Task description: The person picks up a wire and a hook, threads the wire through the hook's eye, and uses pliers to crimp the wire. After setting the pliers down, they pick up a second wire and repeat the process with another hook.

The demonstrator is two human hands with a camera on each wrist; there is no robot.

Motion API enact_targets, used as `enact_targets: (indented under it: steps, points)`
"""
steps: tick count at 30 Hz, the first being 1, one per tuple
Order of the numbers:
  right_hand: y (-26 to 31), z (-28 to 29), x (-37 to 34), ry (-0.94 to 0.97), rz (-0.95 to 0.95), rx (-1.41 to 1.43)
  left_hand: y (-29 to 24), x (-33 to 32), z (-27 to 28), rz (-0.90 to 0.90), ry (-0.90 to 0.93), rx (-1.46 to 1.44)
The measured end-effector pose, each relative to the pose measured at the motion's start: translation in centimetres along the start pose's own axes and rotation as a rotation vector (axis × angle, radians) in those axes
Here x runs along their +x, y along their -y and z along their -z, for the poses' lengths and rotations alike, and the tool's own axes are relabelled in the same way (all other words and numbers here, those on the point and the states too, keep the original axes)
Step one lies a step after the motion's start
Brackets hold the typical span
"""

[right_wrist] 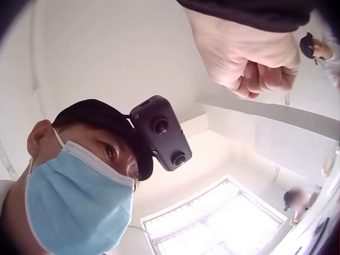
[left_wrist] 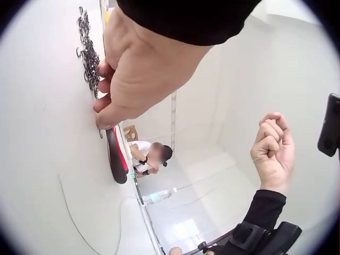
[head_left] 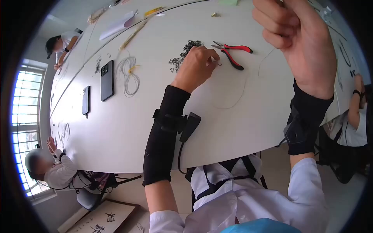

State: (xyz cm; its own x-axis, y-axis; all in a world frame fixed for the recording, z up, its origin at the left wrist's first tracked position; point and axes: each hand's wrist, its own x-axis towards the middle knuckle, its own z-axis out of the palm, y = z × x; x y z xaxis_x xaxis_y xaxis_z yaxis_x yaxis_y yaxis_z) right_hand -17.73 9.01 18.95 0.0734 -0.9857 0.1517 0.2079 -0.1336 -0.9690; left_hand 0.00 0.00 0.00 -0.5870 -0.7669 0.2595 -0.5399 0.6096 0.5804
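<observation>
My left hand [head_left: 196,66] pinches a small fish hook [left_wrist: 101,134] between thumb and forefinger, low over the white table. Beside those fingers lies a pile of dark fish hooks [head_left: 179,61]. Red-and-black pliers [head_left: 232,58] rest just past the fingertips, jaws toward the pile. Thin fishing line [head_left: 243,93] curves over the tabletop below the left hand, and another stretch rises toward my right hand [head_left: 305,46]. Raised high at the right, that hand has its fingers curled and thumb against the forefinger, gripping the line; its fingertips are partly hidden in the right wrist view.
Left of the pile lie a coil of line [head_left: 132,75] with a yellow tie, a large phone [head_left: 107,80] and a smaller phone [head_left: 86,100]. Farther back are a yellow cutter [head_left: 154,11] and paper [head_left: 118,26]. Other people sit around the table.
</observation>
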Motion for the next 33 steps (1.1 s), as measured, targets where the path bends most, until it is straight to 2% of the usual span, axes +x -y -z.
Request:
enact_targets:
  steps: [2,5,7,8,10,12,14,18,20,23,27,30,33]
  points:
    - [0.3,0.0,0.0,-0.006,-0.004,-0.01,0.2,0.1,-0.2,0.008,-0.003,-0.08]
    - [0.1,0.1,-0.1,-0.013,0.029,-0.029,0.6,0.1,-1.8,-0.133,-0.12,0.046]
    - [-0.3,-0.6,-0.2,-0.079,0.066,-0.111,0.7,0.0,-1.7,-0.177,-0.137,0.087]
    - [-0.5,-0.3,-0.2,-0.047,0.064,-0.107,0.7,-0.1,-1.6,-0.2,-0.148,0.108]
    - [-0.6,1.4,0.2,0.093,0.04,-0.037,-0.2,0.0,0.2,-0.087,-0.219,-0.019]
    - [-2.8,3.0,2.2,0.097,0.088,-0.11,-2.2,-0.1,3.1,-0.003,-0.293,-0.182]
    - [-5.9,3.1,3.6,-0.008,0.163,-0.299,-3.8,-0.2,5.5,-0.06,-0.403,-0.141]
    - [-8.0,1.6,4.3,0.01,-0.046,-0.24,-7.0,-0.9,8.3,-0.183,-0.541,0.045]
    - [-8.0,0.9,3.9,0.072,-0.092,-0.194,-6.8,-1.0,8.7,-0.238,-0.552,0.1]
    - [-7.9,0.2,3.4,0.093,-0.037,-0.274,-6.9,-1.3,9.0,-0.263,-0.554,0.128]
    - [-8.0,0.5,3.6,0.1,0.005,-0.241,-6.9,-1.2,8.9,-0.268,-0.574,0.152]
    - [-8.1,0.3,3.5,0.041,0.055,-0.244,-7.7,-1.2,7.9,0.044,-0.638,-0.247]
    - [-8.3,0.0,3.5,-0.013,0.137,-0.252,-8.7,-1.1,7.3,0.219,-0.53,-0.635]
